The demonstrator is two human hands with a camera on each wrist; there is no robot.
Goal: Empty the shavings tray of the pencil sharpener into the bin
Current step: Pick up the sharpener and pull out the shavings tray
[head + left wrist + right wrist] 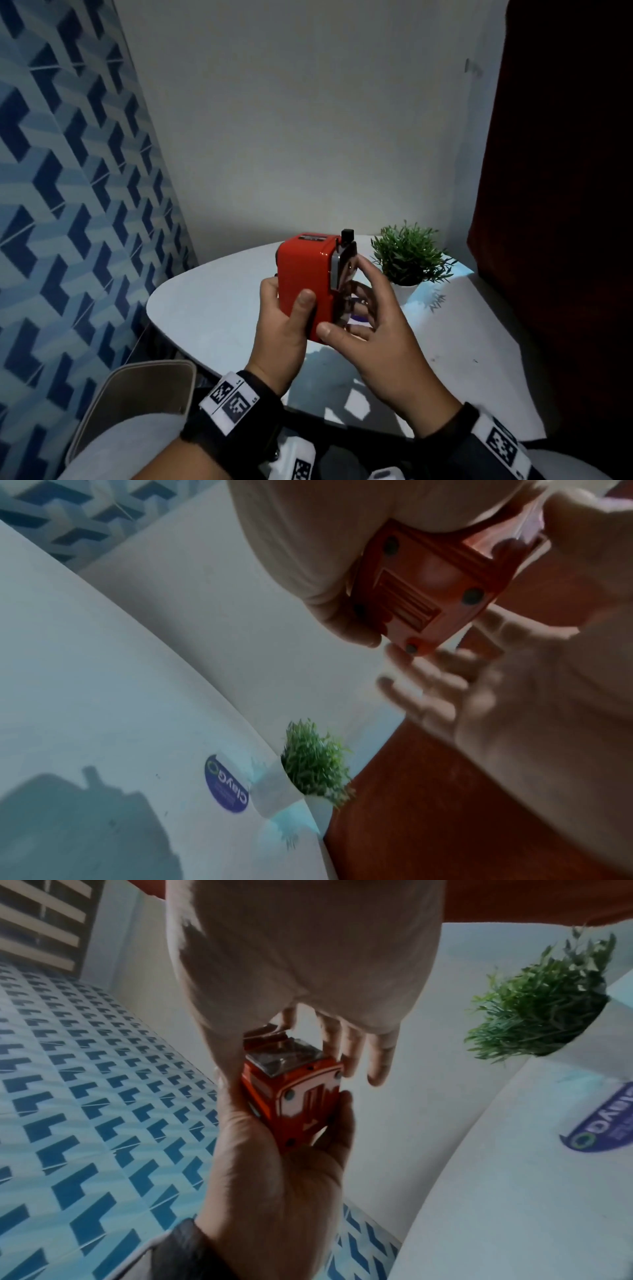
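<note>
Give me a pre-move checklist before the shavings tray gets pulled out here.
1. Left hand grips the red pencil sharpener: ok.
2. Sharpener lifted off the white table: ok.
3. Right hand at the tray end, thumb at the lower corner: ok.
4. Tray firmly pinched: cannot tell.
5. Bin in view to tip into: not ok.
6. Potted plant apart from both hands: ok.

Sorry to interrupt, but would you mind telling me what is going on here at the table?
A person is holding a red pencil sharpener up above the white table. The left hand grips its body, while the right hand has thumb and fingers at its front end, where the tray sits. A small potted plant stands behind. No bin is in view.
</note>
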